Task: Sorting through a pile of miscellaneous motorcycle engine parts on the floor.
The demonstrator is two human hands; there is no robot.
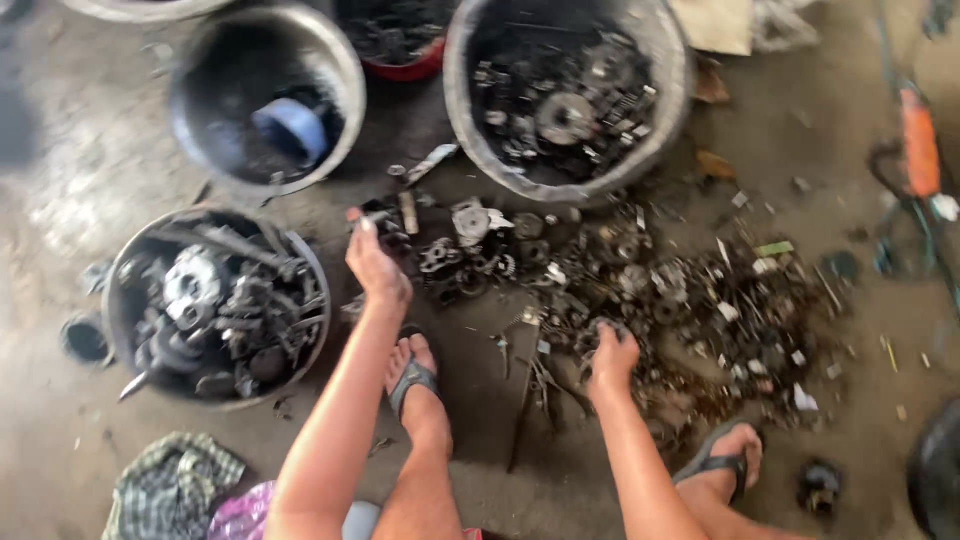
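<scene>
A heap of dark, greasy scrap metal parts (pixel 640 290) lies spread on the concrete floor in front of me. My left hand (pixel 375 265) is raised over the heap's left edge, fingers pinched on a small dark metal piece. My right hand (pixel 610 358) is down on the near edge of the heap, fingers curled around a small part there. My two feet in grey sandals (pixel 415 380) rest on the floor between and beside my arms.
Three round metal basins ring the heap: one at the left full of gears and bars (pixel 215 305), one at the back left with a blue ring (pixel 265 95), one at the back holding small parts (pixel 565 95). A checked cloth (pixel 170 485) lies near left. An orange-handled tool (pixel 920 140) is at right.
</scene>
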